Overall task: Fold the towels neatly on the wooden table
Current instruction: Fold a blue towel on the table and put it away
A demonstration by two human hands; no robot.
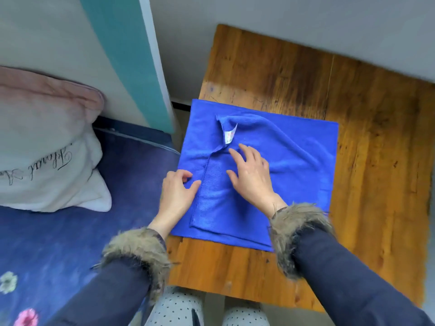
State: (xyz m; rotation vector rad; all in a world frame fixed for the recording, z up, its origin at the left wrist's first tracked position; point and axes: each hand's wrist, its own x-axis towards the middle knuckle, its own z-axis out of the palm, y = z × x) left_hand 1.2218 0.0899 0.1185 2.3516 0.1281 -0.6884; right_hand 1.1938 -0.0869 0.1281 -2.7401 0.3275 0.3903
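Item: one blue towel (294,165), part-folded, lying on the wooden surface (376,137); all positions given from the towel. Nearest the viewer, two fur-trimmed cuffs (299,234) on dark sleeves come in over its near edge. Left hand (176,196): at the towel's left edge, thumb and forefinger pinching the stitched hem, a narrow grip on cloth. Right hand (251,175): flat on the towel's middle, fingers spread and pressing the upper layer down, holding nothing. Beyond the hands: the folded-over flap ends in a loose, upturned corner carrying a white label (230,136); a soft ridge runs rightward from it. The towel's left edge overhangs the surface slightly. Further left of the towel: a bed with a dark blue cover (70,231) and a pale pillow (47,149). Risks, as judged: the raised corner may be creased in crooked if pressed flat unaligned; a pull on the hem could drag the lower layer askew or off the left edge.
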